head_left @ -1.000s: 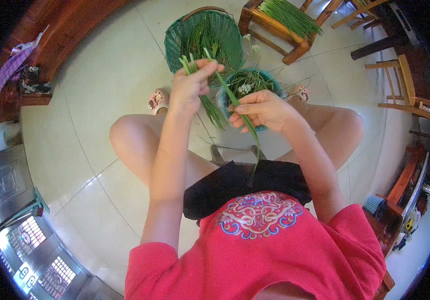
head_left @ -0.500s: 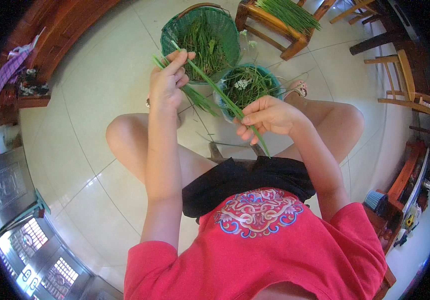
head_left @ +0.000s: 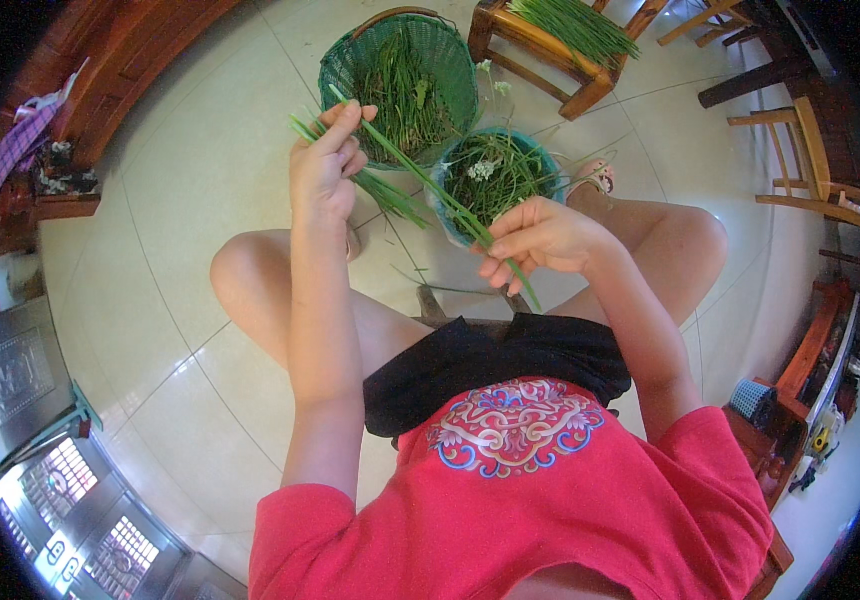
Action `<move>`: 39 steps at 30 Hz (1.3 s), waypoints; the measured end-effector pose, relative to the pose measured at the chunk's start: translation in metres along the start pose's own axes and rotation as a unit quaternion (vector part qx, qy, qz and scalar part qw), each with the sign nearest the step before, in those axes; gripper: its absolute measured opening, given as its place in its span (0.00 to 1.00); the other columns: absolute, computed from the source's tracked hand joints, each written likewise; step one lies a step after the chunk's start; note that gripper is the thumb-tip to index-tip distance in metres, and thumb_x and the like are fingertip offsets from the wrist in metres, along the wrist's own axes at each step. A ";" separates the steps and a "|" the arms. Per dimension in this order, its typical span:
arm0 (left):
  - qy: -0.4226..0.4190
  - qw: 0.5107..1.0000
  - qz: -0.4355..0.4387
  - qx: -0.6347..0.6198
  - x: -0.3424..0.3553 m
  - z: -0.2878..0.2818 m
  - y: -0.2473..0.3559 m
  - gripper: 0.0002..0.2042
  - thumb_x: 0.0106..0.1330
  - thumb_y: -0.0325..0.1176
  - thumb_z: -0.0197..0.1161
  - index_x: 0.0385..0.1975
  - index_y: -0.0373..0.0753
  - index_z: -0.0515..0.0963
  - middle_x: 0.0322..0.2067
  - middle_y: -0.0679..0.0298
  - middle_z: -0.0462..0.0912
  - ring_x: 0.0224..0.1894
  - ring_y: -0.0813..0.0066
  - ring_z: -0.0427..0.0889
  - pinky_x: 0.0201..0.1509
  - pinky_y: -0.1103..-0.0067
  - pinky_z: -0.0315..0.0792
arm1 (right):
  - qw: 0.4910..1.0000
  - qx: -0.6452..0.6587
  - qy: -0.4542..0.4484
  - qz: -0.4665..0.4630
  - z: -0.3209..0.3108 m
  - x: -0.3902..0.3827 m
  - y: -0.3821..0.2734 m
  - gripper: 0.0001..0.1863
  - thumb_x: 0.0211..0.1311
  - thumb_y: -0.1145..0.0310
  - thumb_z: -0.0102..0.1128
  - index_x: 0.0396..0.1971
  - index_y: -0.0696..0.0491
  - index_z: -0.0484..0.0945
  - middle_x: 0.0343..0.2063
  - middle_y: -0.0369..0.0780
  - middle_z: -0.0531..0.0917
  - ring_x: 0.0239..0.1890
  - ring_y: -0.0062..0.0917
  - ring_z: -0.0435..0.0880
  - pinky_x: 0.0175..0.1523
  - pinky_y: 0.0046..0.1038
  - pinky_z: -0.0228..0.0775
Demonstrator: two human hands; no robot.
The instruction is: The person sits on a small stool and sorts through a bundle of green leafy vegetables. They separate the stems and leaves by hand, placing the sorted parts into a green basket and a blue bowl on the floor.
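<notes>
Between my two hands a few long garlic chives (head_left: 415, 168) are stretched on a slant. My left hand (head_left: 324, 175) is closed, pinching their pale ends at thumb and forefinger. Its other fingers curl round a small bunch of garlic chives (head_left: 390, 197), whose green tips hang out toward the bucket. Lower and to the right, my right hand (head_left: 550, 236) grips the leafy ends between thumb and fingers, and the tips poke out below. A green woven basket (head_left: 331, 75) of chives stands beyond my left hand. Beside it, a blue-green bucket (head_left: 557, 172) holds tangled stems and a white flower head.
A wooden stool (head_left: 520, 65) at the top right carries a pile of neat chives (head_left: 580, 30). Wooden chairs (head_left: 800, 150) stand along the right. Loose green scraps lie on the tiled floor (head_left: 165, 240) between my legs.
My left hand has shifted slightly left and down with the chives in it. The right hand has barely moved and keeps its grip on the leafy ends.
</notes>
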State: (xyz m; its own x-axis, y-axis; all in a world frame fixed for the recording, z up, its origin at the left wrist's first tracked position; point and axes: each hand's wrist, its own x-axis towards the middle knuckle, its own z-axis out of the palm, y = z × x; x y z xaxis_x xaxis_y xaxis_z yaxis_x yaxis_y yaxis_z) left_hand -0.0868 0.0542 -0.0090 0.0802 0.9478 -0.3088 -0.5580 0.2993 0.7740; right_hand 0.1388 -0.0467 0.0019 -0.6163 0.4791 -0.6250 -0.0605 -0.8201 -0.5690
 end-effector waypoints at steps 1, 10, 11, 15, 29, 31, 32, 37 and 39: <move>0.000 1.000 -0.001 0.001 0.000 0.000 0.000 0.05 0.52 0.28 0.60 0.26 0.39 0.70 0.26 0.59 0.78 0.10 0.91 0.54 0.13 0.91 0.47 | 1.000 -0.001 -0.006 -0.003 -0.001 0.000 0.001 0.12 0.51 0.73 0.52 0.35 0.63 0.71 0.27 0.47 0.78 0.27 0.26 0.80 0.30 0.29 0.75; 0.009 1.000 0.011 -0.006 0.001 0.001 -0.001 0.05 0.52 0.28 0.59 0.26 0.38 0.70 0.26 0.59 0.78 0.11 0.91 0.54 0.13 0.90 0.48 | 0.999 0.002 -0.037 -0.002 -0.004 -0.003 0.000 0.13 0.53 0.72 0.51 0.36 0.63 0.71 0.30 0.47 0.78 0.29 0.27 0.80 0.31 0.29 0.75; 0.016 1.000 0.019 -0.008 0.002 -0.002 -0.001 0.05 0.52 0.28 0.59 0.26 0.37 0.70 0.26 0.59 0.78 0.11 0.91 0.54 0.13 0.90 0.48 | 0.999 0.007 -0.041 -0.003 -0.004 -0.003 0.000 0.13 0.52 0.73 0.50 0.37 0.64 0.70 0.29 0.48 0.78 0.28 0.27 0.80 0.30 0.29 0.75; 0.028 0.998 0.049 -0.026 0.005 -0.008 0.004 0.06 0.52 0.27 0.59 0.27 0.36 0.71 0.26 0.60 0.78 0.12 0.90 0.55 0.14 0.90 0.49 | 0.999 0.021 -0.049 0.000 -0.007 -0.007 0.000 0.13 0.53 0.74 0.49 0.37 0.65 0.69 0.28 0.49 0.78 0.27 0.28 0.80 0.29 0.28 0.75; 0.107 0.977 0.175 0.059 -0.003 -0.013 0.010 0.05 0.57 0.30 0.54 0.28 0.35 0.71 0.25 0.60 0.77 0.13 0.90 0.56 0.15 0.90 0.51 | 0.838 -0.447 0.243 -0.198 -0.038 0.037 0.019 0.11 0.52 0.77 0.45 0.35 0.59 0.74 0.26 0.43 0.79 0.27 0.23 0.78 0.34 0.22 0.70; 0.124 0.972 0.169 0.108 -0.007 -0.013 0.011 0.06 0.59 0.31 0.52 0.28 0.36 0.71 0.22 0.63 0.75 0.13 0.90 0.57 0.15 0.90 0.52 | 0.767 -0.534 0.274 -0.227 -0.038 0.043 0.014 0.11 0.52 0.76 0.46 0.35 0.58 0.74 0.27 0.45 0.78 0.28 0.27 0.78 0.34 0.23 0.69; 0.145 0.965 0.160 0.147 -0.012 -0.010 0.012 0.07 0.60 0.32 0.50 0.28 0.36 0.71 0.20 0.65 0.74 0.14 0.89 0.58 0.16 0.89 0.53 | 0.752 -0.542 0.278 -0.252 -0.042 0.044 0.013 0.11 0.51 0.75 0.47 0.35 0.57 0.74 0.27 0.46 0.78 0.28 0.31 0.77 0.34 0.25 0.69; 0.164 0.908 0.137 0.361 -0.016 -0.023 0.010 0.11 0.62 0.37 0.46 0.27 0.36 0.71 0.16 0.68 0.69 0.16 0.85 0.63 0.19 0.86 0.58 | 0.799 -0.403 0.348 -0.279 -0.041 0.062 -0.028 0.11 0.50 0.72 0.48 0.34 0.58 0.74 0.26 0.42 0.79 0.27 0.36 0.78 0.34 0.28 0.68; 0.159 0.893 0.116 0.404 -0.021 -0.017 0.010 0.13 0.63 0.38 0.44 0.27 0.35 0.71 0.16 0.68 0.69 0.17 0.84 0.65 0.20 0.85 0.59 | 0.817 -0.343 0.358 -0.294 -0.059 0.089 -0.049 0.12 0.51 0.70 0.49 0.35 0.58 0.74 0.23 0.41 0.79 0.23 0.29 0.78 0.31 0.24 0.68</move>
State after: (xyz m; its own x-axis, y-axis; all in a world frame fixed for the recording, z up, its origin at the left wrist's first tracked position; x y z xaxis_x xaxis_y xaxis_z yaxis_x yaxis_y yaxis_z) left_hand -0.1076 0.0356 -0.0044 -0.2711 0.9537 -0.1302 0.2600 0.2028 0.9441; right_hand 0.1330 0.0544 -0.0573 -0.0062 0.9889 -0.1484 0.4254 -0.1316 -0.8954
